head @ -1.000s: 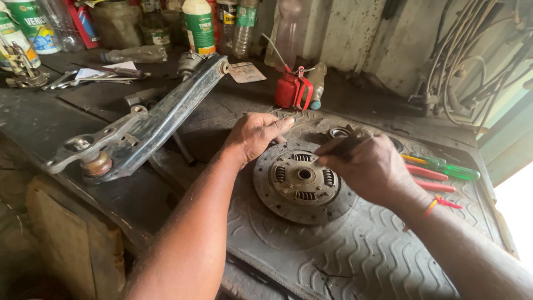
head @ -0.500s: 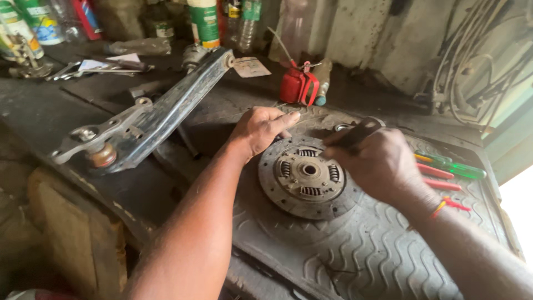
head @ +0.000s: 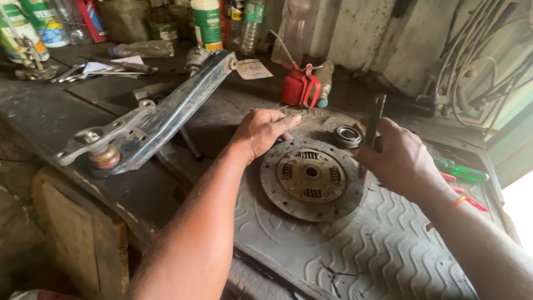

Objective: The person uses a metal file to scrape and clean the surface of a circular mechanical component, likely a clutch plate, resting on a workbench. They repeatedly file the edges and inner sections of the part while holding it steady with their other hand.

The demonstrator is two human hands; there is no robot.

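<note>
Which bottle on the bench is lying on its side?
The clear plastic bottle at the back left, beside the spanners, lies flat. The green-and-white bottle and those near it stand upright.
</note>
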